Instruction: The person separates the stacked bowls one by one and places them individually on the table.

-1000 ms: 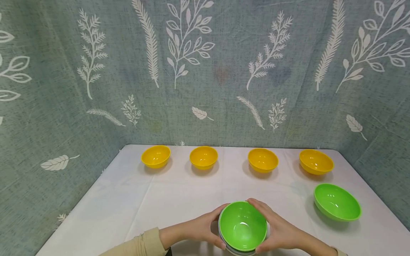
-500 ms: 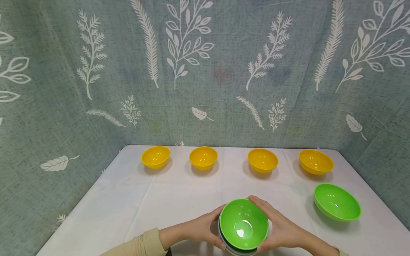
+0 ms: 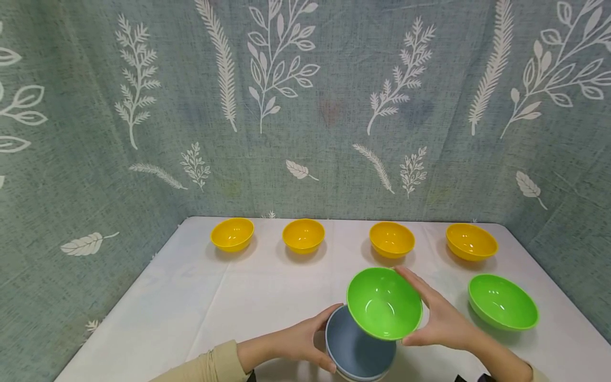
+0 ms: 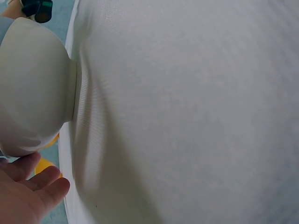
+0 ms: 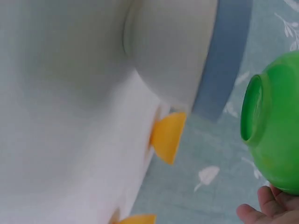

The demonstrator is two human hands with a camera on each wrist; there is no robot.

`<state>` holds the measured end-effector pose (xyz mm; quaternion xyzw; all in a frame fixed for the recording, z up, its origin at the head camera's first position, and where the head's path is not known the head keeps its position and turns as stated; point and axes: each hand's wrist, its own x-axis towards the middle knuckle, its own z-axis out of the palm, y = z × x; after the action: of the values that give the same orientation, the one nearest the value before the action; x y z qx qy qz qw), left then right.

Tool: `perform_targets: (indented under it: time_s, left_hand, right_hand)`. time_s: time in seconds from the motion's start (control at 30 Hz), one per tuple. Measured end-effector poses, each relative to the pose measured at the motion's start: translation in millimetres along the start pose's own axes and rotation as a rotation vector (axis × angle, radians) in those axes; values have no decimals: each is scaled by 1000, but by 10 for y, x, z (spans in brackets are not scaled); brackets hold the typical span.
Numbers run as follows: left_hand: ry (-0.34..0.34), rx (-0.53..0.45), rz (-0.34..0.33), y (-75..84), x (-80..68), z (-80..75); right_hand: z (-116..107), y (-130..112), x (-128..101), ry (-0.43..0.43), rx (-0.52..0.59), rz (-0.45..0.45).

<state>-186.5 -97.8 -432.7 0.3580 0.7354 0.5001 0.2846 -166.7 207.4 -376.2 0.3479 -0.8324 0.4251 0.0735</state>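
Between finger and thumb, my right hand (image 3: pixel 441 321) grips a bright green bowl (image 3: pixel 384 302) by its right side. That bowl hangs tilted above a blue-grey bowl (image 3: pixel 360 350) and overlaps its far right part in the head view. In the right wrist view the underside of the green bowl (image 5: pixel 280 126) is apart from the blue one (image 5: pixel 226 60). The blue-grey bowl sits on a white bowl (image 4: pixel 32 84) standing on the table. My left hand (image 3: pixel 303 339) curves round the left side of this stack, thumb in front and fingers behind.
Yellow bowls, among them one at far left (image 3: pixel 232 234) and one at far right (image 3: pixel 471 242), line the back of the white-covered table (image 3: pixel 267 281). A second green bowl (image 3: pixel 503 302) stands on the right. A patterned green curtain (image 3: pixel 305 106) encloses the back and sides.
My right hand has lifted the green bowl out of the stack, up and to the right, baring the inside of the blue-grey bowl. My left hand has stayed in place.
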Motion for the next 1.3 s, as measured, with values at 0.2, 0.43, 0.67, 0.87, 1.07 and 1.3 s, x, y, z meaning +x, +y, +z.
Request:
perform_targets:
  time_s: [0.2, 0.43, 0.67, 0.87, 1.07, 1.3]
  left_hand:
    - [4, 7, -29, 5, -21, -1]
    - [5, 23, -35, 13, -37, 0]
    - [16, 45, -35, 11, -52, 0]
    - [23, 61, -41, 13, -58, -2]
    - [25, 73, -43, 13, -59, -6]
    - [29, 69, -45, 15, -59, -5]
  right_hand:
    - [-97, 69, 14, 45, 14, 110]
    - [-122, 228, -7, 73, -34, 221]
    - [-124, 318, 1, 56, -18, 306]
    - [-99, 400, 0, 35, -29, 336]
    - [-69, 523, 8, 28, -46, 363]
    - [-60, 641, 37, -4, -83, 386]
